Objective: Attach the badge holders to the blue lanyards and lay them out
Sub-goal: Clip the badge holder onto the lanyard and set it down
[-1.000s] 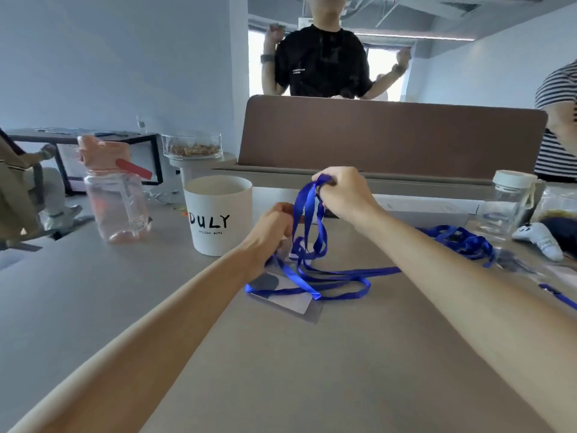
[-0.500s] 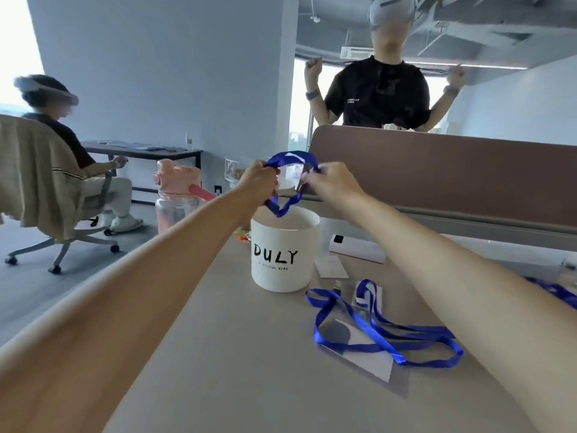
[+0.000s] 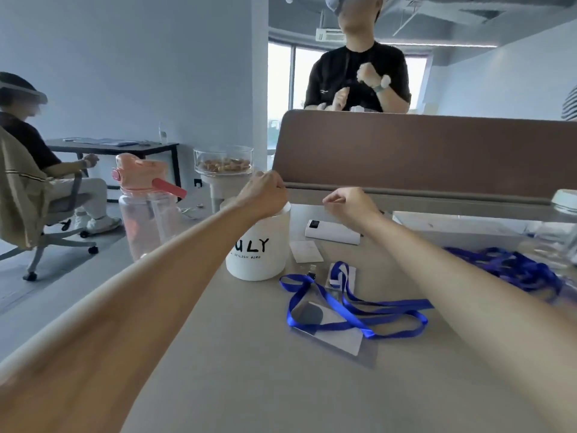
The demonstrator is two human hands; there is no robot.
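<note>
A blue lanyard (image 3: 356, 307) lies looped on the grey table (image 3: 249, 370), over a clear badge holder (image 3: 338, 337) with a white card in it. A heap of more blue lanyards (image 3: 512, 270) sits at the right. My left hand (image 3: 265, 192) hovers over the rim of the white cup (image 3: 259, 257), fingers curled in, with nothing visible in it. My right hand (image 3: 349, 204) is beside it to the right, above the table, fingers also curled and no strap showing.
A pink-lidded water bottle (image 3: 146, 214) stands left of the cup. A white power bank (image 3: 332, 234) and a small white card (image 3: 306, 251) lie behind the lanyard. A brown divider (image 3: 437, 151) closes the far side; one person stands behind it, another sits at left.
Half a second ago both hands held a blue lanyard loop up above the cup. Now that loop is gone from view and both hands are lower and further apart.
</note>
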